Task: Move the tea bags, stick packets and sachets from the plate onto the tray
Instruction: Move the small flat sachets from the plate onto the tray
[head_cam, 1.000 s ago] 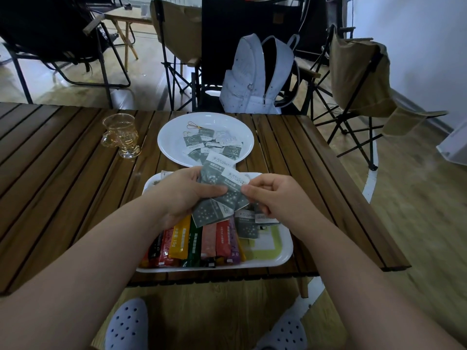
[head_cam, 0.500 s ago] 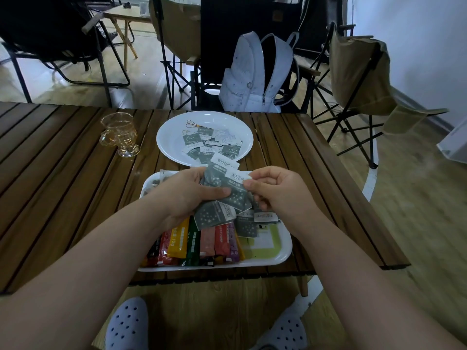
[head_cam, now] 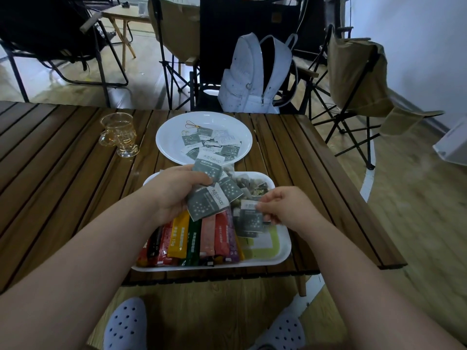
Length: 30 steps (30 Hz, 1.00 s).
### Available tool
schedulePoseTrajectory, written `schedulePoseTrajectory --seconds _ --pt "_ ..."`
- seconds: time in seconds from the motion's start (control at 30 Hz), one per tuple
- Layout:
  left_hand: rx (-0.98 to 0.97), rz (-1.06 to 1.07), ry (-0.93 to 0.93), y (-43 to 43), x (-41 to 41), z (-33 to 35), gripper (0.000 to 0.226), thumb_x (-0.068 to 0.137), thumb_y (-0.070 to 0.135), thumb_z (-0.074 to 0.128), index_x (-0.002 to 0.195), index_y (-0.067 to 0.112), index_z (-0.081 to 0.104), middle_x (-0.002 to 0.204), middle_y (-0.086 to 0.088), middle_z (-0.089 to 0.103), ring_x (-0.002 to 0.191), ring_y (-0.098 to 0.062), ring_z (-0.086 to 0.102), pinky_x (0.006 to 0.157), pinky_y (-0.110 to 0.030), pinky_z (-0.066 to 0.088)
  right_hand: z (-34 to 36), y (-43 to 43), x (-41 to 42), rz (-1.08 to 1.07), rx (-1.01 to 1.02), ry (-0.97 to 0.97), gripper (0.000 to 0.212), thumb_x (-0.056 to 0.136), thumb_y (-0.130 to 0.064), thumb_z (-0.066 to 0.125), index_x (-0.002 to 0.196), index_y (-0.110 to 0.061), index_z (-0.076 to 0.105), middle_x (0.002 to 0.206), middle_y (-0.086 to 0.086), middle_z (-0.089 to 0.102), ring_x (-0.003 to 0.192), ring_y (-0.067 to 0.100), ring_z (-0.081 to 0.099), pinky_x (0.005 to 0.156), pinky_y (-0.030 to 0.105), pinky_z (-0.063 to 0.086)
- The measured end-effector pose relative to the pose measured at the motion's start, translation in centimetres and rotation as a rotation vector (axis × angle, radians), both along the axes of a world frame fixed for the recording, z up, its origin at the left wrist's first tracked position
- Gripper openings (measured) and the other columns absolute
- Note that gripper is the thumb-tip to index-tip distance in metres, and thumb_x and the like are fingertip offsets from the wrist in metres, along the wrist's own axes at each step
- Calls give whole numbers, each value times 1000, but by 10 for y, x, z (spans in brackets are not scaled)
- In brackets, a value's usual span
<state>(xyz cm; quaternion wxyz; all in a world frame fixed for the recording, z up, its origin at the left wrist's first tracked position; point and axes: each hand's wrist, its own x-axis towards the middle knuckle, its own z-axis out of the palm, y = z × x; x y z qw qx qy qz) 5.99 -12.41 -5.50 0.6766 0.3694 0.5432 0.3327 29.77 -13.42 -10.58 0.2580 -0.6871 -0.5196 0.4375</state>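
Pinching one grey single sachet between thumb and fingertips, right hand hangs over the right half of the tray, just right of the stick packets. Its long axis runs near-far and the white label end points far. It lies low over other grey sachets already on the tray; can't tell if it touches them.

Left hand is curled round a fanned sachet bundle held above the tray's left-middle, white ends pointing far and right.

Key relation: the drop spot is straight below the right hand, so that hand is the nearer one. My read is that it only needs to let go, no reach.

Stick packets lie side by side on the tray, long axes near-far. What look like tea bags sit at the tray's far edge.

The plate is far of both hands, just past the tray's far rim, with plate sachets left on it in mixed orientations. The left hand is nearer to it but full, so the task looks partway done.
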Motion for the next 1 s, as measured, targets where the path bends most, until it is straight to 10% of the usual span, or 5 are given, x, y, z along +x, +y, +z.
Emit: schedulePoseTrajectory --seconds 0.37,0.53,0.87,1.0 --pt "22 -31 21 -2 -2 0 30 94 -1 59 122 6 65 105 -16 77 99 -30 74 81 -39 60 -1 -1 -24 -41 125 -242 20 82 -24 83 86 -14 67 81 -1 67 65 8 60 55 22 44" --pt "36 -225 107 -4 -4 2 28 93 3 63 121 9 67 107 -15 77 103 -31 73 84 -40 58 22 -9 -27 -47 214 266 37 94 -41 67 86 -6 73 67 3 60 53 11 48 49 22 40" --pt "18 -283 108 -3 4 -4 30 95 2 59 123 9 67 111 -14 76 98 -27 74 79 -39 60 27 -6 -14 -107 244 494 13 100 -22 62 98 -15 72 64 0 57 51 9 45 45 20 38" --pt "-132 -82 -67 0 0 -2 35 96 -7 52 130 0 58 114 -23 73 82 -25 75 63 -33 64 17 -1 12 -138 247 154 9 97 -21 66 95 -16 74 60 -11 62 53 6 52 50 21 42"
